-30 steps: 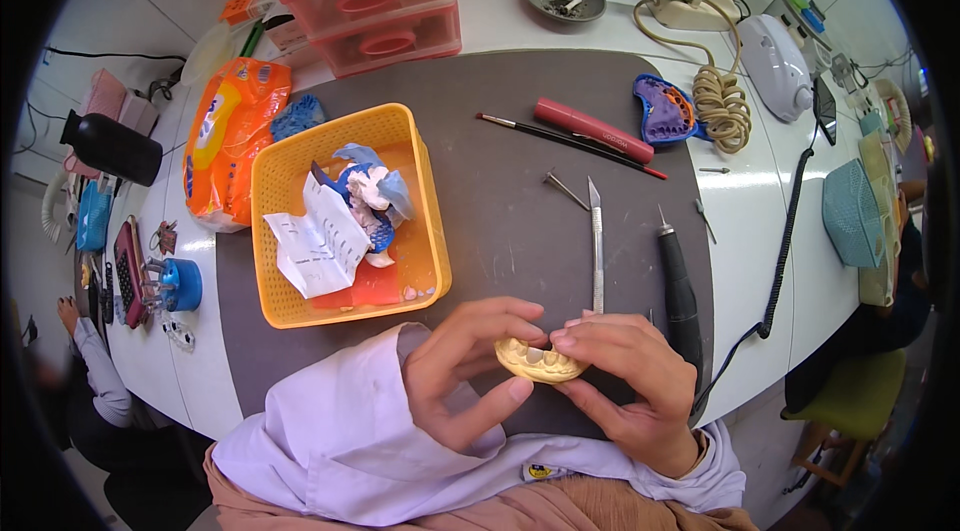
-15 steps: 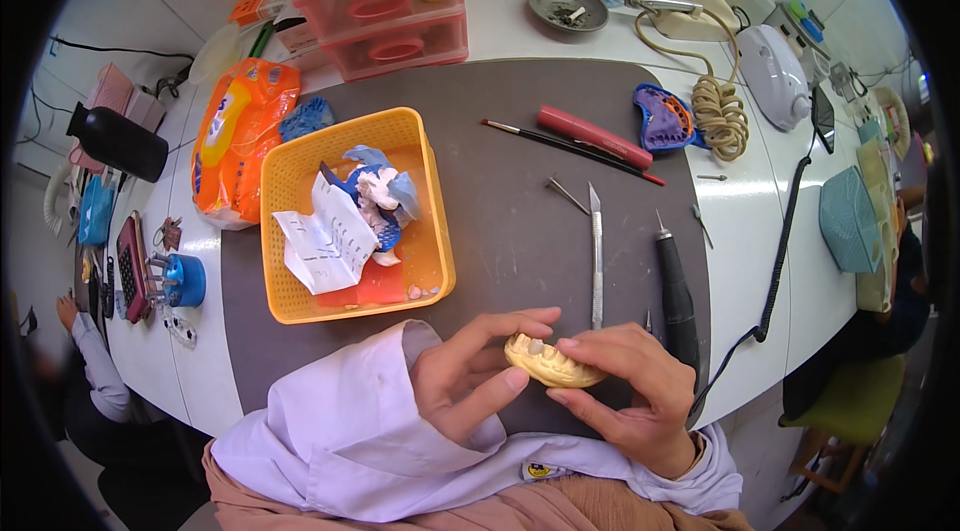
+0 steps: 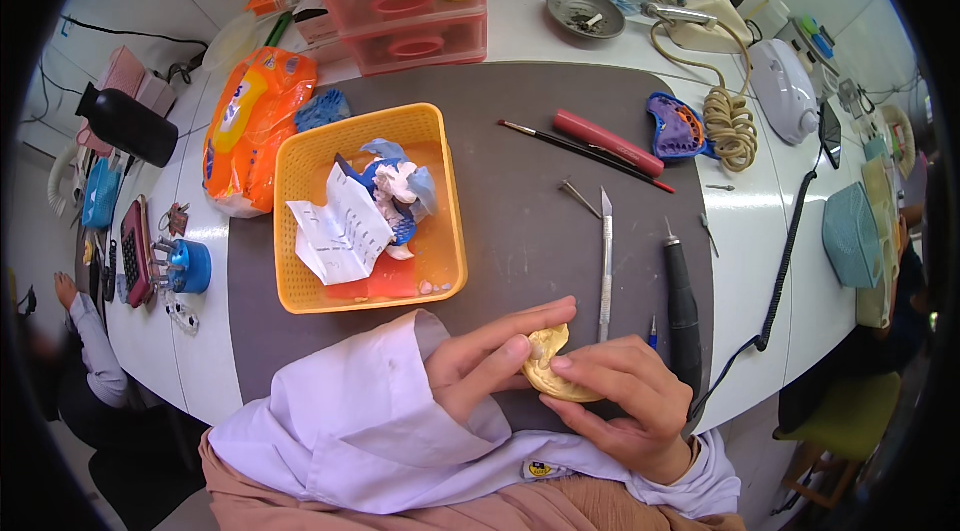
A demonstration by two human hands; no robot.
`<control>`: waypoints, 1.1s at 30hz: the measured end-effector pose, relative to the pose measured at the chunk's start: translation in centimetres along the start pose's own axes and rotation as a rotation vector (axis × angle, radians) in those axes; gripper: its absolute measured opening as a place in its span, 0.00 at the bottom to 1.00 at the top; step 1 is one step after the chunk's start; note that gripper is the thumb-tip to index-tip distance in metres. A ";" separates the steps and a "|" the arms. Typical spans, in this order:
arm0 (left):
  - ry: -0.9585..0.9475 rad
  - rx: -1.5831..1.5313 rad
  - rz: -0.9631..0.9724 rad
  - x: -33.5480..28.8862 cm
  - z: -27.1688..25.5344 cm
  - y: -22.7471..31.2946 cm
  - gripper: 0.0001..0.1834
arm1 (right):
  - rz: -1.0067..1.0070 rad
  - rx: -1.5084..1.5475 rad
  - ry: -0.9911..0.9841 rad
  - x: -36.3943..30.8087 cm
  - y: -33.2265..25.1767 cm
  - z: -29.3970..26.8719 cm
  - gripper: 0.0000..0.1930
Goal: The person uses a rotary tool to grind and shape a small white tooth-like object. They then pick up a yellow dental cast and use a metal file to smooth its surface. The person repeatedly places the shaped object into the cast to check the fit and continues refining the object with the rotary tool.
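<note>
A yellow plaster dental cast (image 3: 550,383) is between my hands near the front edge of the grey mat, with a whitish tooth on it. My right hand (image 3: 632,399) grips its right side, the thumb beneath and the fingers over the top. My left hand (image 3: 478,361) closes on its left end, thumb tip at the rim and forefinger stretched along the far side. Just beyond the cast lies a metal scalpel-like knife (image 3: 606,276). To the right of my right hand rests a black rotary handpiece (image 3: 681,301), and a small blue-handled bur (image 3: 653,334) is beside it.
A yellow basket (image 3: 460,231) with paper and impression scraps stands left of centre, an orange wipes pack (image 3: 258,126) behind it. Brushes, a red tube (image 3: 608,141) and a purple-filled impression tray (image 3: 676,126) lie farther back. Pink drawers (image 3: 410,6) stand at the back. A co-worker's sleeve (image 3: 100,351) shows far left.
The cast has turned and tilted, so its upper face and inner hollow now show. My left thumb and fingers have come in closer around its end. The view has shifted slightly.
</note>
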State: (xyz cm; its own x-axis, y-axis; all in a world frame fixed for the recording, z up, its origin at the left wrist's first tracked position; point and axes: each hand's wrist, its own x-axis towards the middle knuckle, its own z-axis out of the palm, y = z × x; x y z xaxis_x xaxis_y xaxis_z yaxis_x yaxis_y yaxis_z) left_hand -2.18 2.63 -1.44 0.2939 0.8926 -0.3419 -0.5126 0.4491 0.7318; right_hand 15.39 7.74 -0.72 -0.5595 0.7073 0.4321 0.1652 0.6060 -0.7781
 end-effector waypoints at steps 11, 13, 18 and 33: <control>-0.106 -0.259 -0.181 0.4 0.4 0.5 0.25 | 0.021 0.061 0.067 -0.2 -0.6 0.1 0.22; -0.128 -0.282 -0.196 0.5 0.3 0.4 0.26 | 0.050 0.102 0.074 -0.7 -0.2 0.3 0.24; -0.136 -0.295 -0.196 0.3 0.3 0.4 0.27 | 0.028 0.131 0.046 -1.0 -0.1 0.4 0.26; -0.071 0.748 0.686 -0.3 -1.8 -0.7 0.23 | 0.384 0.672 -0.040 -0.7 0.6 -0.6 0.17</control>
State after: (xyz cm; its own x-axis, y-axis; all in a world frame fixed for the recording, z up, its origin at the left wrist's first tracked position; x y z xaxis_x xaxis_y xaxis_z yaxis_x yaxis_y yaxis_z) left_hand -3.41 2.12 -2.92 0.1860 0.9328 0.3087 0.0402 -0.3211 0.9462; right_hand 16.39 7.84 -1.22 -0.5939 0.8016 0.0690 -0.1674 -0.0392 -0.9851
